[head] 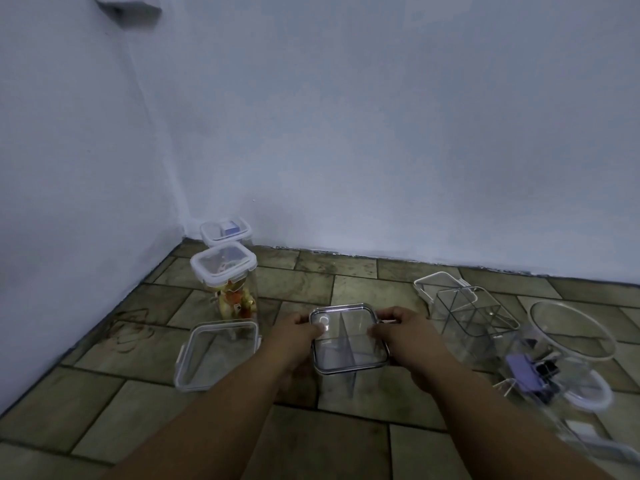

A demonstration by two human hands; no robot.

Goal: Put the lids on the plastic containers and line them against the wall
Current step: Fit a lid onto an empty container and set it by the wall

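A clear square container with inner dividers and a clear lid (348, 337) on top stands on the tiled floor in the middle. My left hand (298, 332) grips its left edge, thumb on the lid. My right hand (401, 332) grips its right edge, thumb on the lid. To the left lies a loose square lid (218, 355) with white clips. A tall lidded container (227, 282) holding orange and yellow things stands behind it. Another lidded container (225, 232) sits in the corner against the wall.
At the right stand an open divided container (474, 313) with a white-edged lid (436, 285) behind it, and a round clear jar (561, 358) holding purple and black things, its round lid leaning on top. Blue walls meet at the far left corner.
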